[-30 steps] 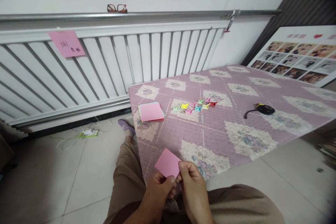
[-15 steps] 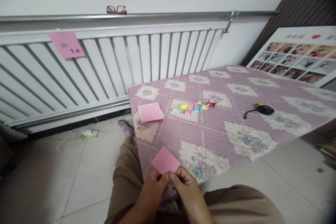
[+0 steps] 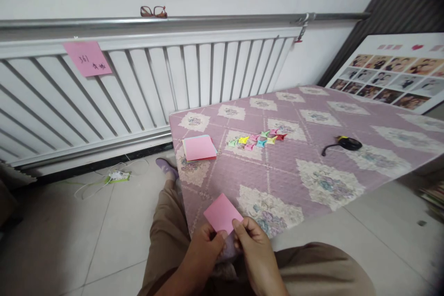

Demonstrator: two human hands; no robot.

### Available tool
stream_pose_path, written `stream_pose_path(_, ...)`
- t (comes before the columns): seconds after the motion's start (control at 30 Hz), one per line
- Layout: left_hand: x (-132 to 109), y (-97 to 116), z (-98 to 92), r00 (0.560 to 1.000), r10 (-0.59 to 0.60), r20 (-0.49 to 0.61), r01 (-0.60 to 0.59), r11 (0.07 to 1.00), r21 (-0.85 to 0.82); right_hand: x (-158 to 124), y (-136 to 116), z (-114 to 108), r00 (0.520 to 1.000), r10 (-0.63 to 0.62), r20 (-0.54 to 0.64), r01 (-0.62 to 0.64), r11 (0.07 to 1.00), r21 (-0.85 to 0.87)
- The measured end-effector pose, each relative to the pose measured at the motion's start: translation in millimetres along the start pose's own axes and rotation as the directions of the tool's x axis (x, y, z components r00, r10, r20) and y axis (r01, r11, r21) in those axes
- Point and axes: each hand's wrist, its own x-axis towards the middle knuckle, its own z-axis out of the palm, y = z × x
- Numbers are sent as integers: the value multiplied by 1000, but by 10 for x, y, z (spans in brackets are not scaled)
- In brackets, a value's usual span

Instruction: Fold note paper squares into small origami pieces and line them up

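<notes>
A small pink paper square [image 3: 223, 212] is held corner-up over the near edge of the table. My left hand [image 3: 207, 246] pinches its bottom corner between thumb and fingers. On the right corner of the same paper, my right hand [image 3: 250, 237] is closed with the thumb on top. Beyond them, a stack of coloured paper with a pink sheet on top [image 3: 200, 148] lies at the table's left edge. Several small folded paper pieces in various colours, one of them yellow [image 3: 243, 140], stand in two rows near the middle.
The patterned tablecloth [image 3: 277, 169] covers the table. A black object with a cord [image 3: 349, 144] lies to the right. Behind are a white radiator [image 3: 204, 74], glasses [image 3: 153, 11] on a pipe, and a photo board [image 3: 388, 71]. A power strip [image 3: 118, 177] is on the floor.
My right hand has moved from the paper's bottom corner to its right corner. The paper has shifted slightly right and tilted, while my left hand stays near the bottom corner.
</notes>
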Motion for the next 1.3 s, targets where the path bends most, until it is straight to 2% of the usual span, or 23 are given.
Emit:
stream_pose_path(0.17, -6, 113, -12, 998, 45, 50, -48, 998, 50, 15, -7, -92, 1000, 1, -20, 0, 999, 51)
stream_pose_path(0.3, -42, 171, -137, 989, 33, 146, -52, 990, 133, 102, -129, -276, 990, -34, -137, 51, 991, 123)
stream_pose_path(0.4, -90, 255, -240, 952, 30, 305, -97, 973, 208, 124, -196, -309, 999, 6, -52, -5, 1000, 27)
stream_pose_path(0.43, -103, 287, -266, 934, 37, 355, -121, 968, 219, 113, -195, -283, 999, 39, 38, -39, 999, 8)
stream_pose_path(0.53, -115, 359, -320, 894, 71, 442, -205, 942, 264, 59, -137, -155, 992, 49, 113, -49, 999, 1)
stream_pose_path(0.6, -98, 362, -344, 891, 78, 448, -239, 919, 315, 35, -81, -90, 985, 93, 146, -88, 995, -36)
stream_pose_path(0.67, -66, 327, -361, 911, 90, 403, -245, 904, 351, 34, -37, -75, 982, 117, 147, -112, 993, -39)
stream_pose_path(0.8, 2, 227, -364, 969, 151, 195, -205, 933, 297, 57, -12, -153, 980, 144, 135, -140, 989, -39)
stream_pose_path(0.9, 21, 198, -366, 984, 145, 106, -166, 960, 226, 72, -47, -234, 969, 128, 211, -96, 983, -155)
stream_pose_path(1.0, 2, 219, -387, 977, 162, 140, -198, 931, 306, 98, -106, -283, 948, 98, 302, -30, 975, -221)
stream_pose_path(1.17, -65, 323, -399, 944, 200, 261, -308, 816, 489, 131, -149, -235, 958, 12, 287, 97, 927, -363)
stream_pose_path(1.3, -76, 407, -377, 922, 212, 323, -367, 745, 557, 112, -183, -149, 901, -22, 433, 242, 854, -461)
